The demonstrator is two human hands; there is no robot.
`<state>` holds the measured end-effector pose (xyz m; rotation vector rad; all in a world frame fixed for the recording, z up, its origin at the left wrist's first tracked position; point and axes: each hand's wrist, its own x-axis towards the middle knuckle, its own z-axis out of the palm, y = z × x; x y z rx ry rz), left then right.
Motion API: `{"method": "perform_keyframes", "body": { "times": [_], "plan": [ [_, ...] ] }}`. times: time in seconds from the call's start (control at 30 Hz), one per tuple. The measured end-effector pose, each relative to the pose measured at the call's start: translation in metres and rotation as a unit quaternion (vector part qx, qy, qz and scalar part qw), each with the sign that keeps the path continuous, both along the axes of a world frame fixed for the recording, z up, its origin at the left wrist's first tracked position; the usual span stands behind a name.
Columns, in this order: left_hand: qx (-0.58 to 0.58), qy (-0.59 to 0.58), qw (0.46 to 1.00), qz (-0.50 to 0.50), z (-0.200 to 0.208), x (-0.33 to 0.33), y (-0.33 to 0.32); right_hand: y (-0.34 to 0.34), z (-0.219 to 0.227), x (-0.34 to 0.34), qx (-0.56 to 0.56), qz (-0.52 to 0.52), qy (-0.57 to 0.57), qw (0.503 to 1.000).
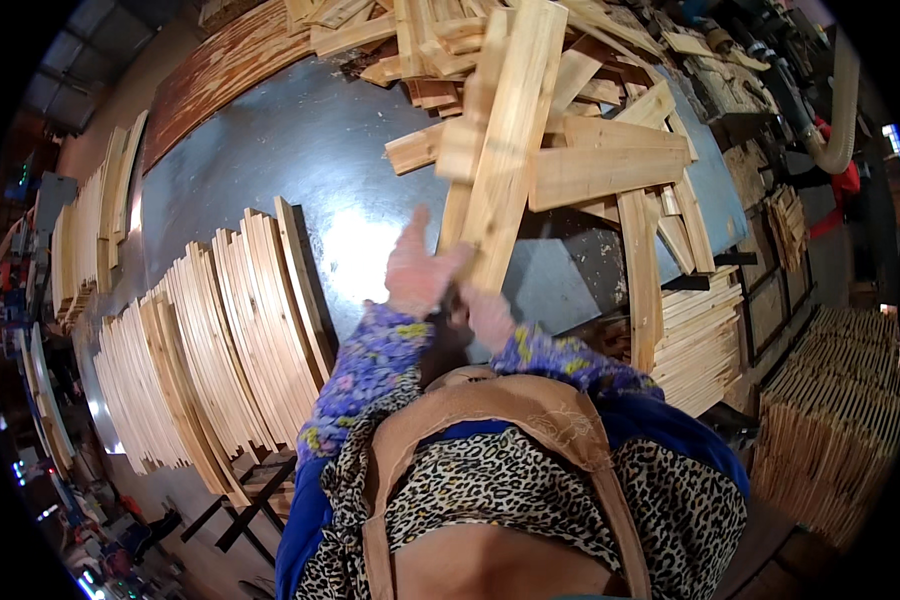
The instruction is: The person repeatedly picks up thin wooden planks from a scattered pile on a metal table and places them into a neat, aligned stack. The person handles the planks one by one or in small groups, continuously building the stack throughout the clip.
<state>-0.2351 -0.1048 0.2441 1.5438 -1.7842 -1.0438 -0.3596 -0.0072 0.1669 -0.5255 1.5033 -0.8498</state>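
Observation:
A long pale wooden plank [515, 140] reaches from just in front of me toward the far pile, lying over other boards. At its near end my right hand [488, 318] is closed, and the plank's end is partly hidden there. To the left of that end is my left hand [420, 270], its fingers stretched out and apart, slightly blurred. The thumb side of the left hand comes up to the plank's edge; whether it touches cannot be made out. Beneath the plank, a shorter board [610, 172] lies crosswise on the right.
A heap of loose boards [430, 45] covers the far side of the grey metal table [270, 130]. Pale slats [240, 330] stand in a row at the left. Stacked boards [700, 335] and a larger stack [830, 420] are on the right. A hose [842, 110] hangs at the far right.

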Motion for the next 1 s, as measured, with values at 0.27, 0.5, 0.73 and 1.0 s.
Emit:
{"method": "perform_keyframes", "body": {
  "times": [0.27,0.5,0.73,1.0],
  "plan": [
    [0.085,-0.094,0.992,-0.015,-0.038,-0.05,0.034,0.075,-0.014,-0.089,-0.073,0.355,0.174,0.916],
    [0.065,0.146,0.985,0.071,-0.056,0.01,0.075,0.174,0.013,-0.226,-0.068,-0.067,0.316,0.944],
    [0.029,-0.461,0.882,0.098,-0.071,0.16,0.13,0.069,0.011,-0.255,-0.1,-0.417,-0.05,0.902],
    [0.112,-0.327,0.899,0.271,-0.05,0.197,0.095,0.006,0.018,-0.219,-0.222,-0.479,0.071,0.846]
  ]
}}
